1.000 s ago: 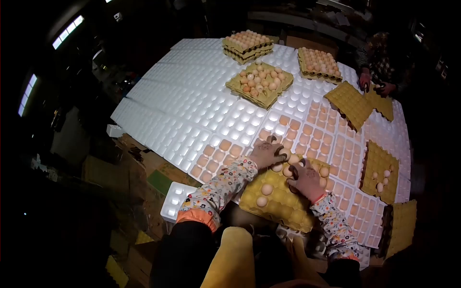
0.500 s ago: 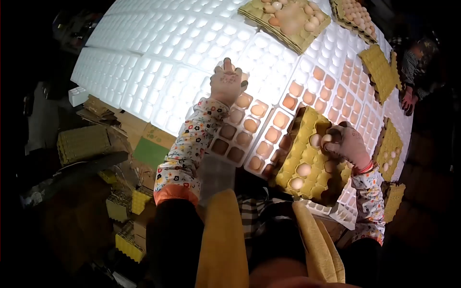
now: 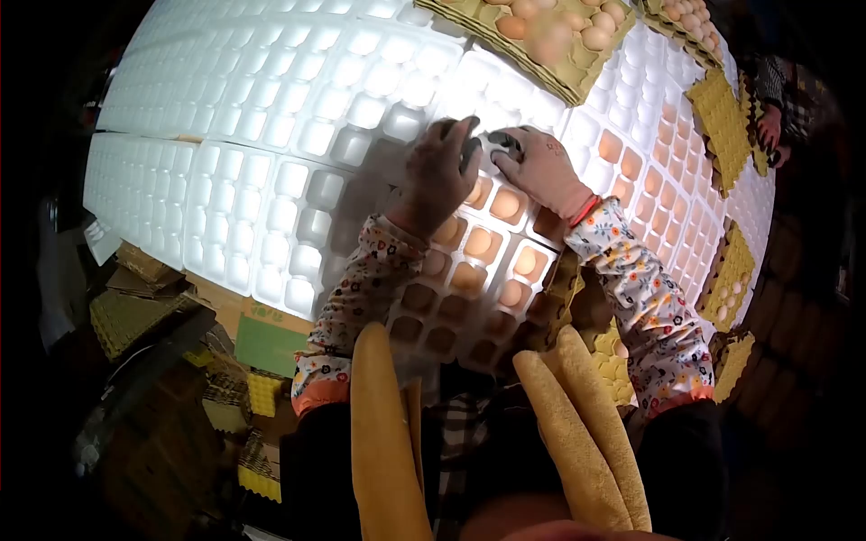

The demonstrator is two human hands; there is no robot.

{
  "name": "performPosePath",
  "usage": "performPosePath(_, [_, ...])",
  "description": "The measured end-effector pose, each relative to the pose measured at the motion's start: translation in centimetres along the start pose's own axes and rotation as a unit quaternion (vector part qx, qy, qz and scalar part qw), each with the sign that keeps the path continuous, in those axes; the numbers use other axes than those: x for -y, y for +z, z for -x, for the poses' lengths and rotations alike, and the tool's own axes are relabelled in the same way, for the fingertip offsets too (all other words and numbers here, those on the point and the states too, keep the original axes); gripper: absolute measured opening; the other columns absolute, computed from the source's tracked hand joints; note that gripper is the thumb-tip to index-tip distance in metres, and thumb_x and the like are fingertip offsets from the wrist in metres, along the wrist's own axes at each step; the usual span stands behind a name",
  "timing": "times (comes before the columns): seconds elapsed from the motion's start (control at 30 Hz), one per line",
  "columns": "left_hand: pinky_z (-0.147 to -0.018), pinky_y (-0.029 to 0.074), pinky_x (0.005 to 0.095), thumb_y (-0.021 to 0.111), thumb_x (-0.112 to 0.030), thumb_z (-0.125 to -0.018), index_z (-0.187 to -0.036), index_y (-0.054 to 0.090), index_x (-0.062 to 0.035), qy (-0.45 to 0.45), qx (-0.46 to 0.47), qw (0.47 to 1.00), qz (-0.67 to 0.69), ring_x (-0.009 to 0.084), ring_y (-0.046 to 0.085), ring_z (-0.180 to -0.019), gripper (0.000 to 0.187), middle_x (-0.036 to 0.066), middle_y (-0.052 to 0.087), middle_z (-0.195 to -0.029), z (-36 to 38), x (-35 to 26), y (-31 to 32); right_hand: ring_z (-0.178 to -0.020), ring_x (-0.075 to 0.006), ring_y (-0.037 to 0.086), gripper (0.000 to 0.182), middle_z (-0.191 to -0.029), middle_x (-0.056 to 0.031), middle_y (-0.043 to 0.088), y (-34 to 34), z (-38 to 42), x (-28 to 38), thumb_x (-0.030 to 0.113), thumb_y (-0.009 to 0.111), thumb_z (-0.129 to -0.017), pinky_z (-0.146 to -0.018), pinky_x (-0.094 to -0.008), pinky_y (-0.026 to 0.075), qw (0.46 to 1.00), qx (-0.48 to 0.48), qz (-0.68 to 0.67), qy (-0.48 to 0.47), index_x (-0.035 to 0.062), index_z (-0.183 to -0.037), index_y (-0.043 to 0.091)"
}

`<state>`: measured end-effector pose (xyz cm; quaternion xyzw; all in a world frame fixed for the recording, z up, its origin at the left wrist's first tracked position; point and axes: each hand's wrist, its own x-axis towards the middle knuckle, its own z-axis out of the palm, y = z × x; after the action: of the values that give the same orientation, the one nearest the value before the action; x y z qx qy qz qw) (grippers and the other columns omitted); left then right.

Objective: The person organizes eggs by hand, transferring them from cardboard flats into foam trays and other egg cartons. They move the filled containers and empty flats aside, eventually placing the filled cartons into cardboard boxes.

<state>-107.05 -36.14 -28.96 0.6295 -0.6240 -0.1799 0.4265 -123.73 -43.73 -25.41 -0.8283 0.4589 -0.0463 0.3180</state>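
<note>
My left hand [image 3: 440,171], in a pale glove with dark fingertips, bends its fingers over a white moulded tray [image 3: 363,112]. Close beside it, my right hand [image 3: 541,169] curls its fingers and thumb together over the same row of pockets. Whatever either hand holds is hidden by the fingers. Just below them, brown eggs sit singly in square pockets, among them one egg [image 3: 507,204] and another egg [image 3: 479,242]. A yellow-green pulp egg tray [image 3: 613,361] lies partly under my right forearm.
Lit white trays cover the table to the left and ahead. Another pulp tray [image 3: 577,77] with several eggs stands at the far side. More pulp trays [image 3: 722,126] lie to the right, near another person's hand [image 3: 769,126]. Cardboard and stacked trays [image 3: 262,394] are at lower left.
My right hand has left the pulp tray and moved up and left to the white tray beside my left hand. My left hand has turned inward. The view has shifted closer.
</note>
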Motion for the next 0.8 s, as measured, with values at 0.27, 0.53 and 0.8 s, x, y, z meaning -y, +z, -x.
performPosePath(0.27, [-0.098, 0.037, 0.0500, 0.060, -0.021, -0.082, -0.124, 0.058, -0.0127, 0.022, 0.030, 0.963, -0.266, 0.0357, 0.047, -0.114, 0.042, 0.010, 0.054, -0.125, -1.5, 3.8, 4.4, -0.112, -0.0369, 0.055, 0.041, -0.123, -0.0201, 0.057, 2.2, 10.2, 1.3, 0.014, 0.064, -0.084, -0.095, -0.0409, 0.046, 0.951, -0.221, -0.165, -0.137, 0.0044, -0.124, 0.057])
performPosePath(0.53, [-0.082, 0.050, 0.0425, 0.074, -0.013, -0.077, -0.124, 0.055, -0.0077, 0.238, 0.262, 0.933, 0.065, 0.0358, 0.059, -0.096, 0.050, 0.017, 0.058, -0.113, 4.7, -19.9, 9.5, -0.095, -0.0356, 0.061, 0.036, -0.107, -0.0159, 0.064, -10.1, 36.2, -9.7, 0.018, 0.065, -0.084, -0.088, -0.0376, 0.048, 0.916, -0.339, -0.104, 0.188, 0.0034, -0.117, 0.062])
performPosePath(0.8, [-0.090, 0.048, 0.0403, 0.066, -0.022, -0.079, -0.128, 0.052, -0.0082, -0.087, 0.337, 0.911, 0.220, 0.0334, 0.059, -0.096, 0.052, 0.018, 0.057, -0.105, 7.6, -27.9, 11.6, -0.112, -0.0371, 0.054, 0.048, -0.122, -0.0172, 0.062, -13.1, 34.1, -17.1, 0.031, 0.056, -0.087, -0.096, -0.0445, 0.043, 0.997, -0.058, -0.004, 0.058, 0.0093, -0.129, 0.057])
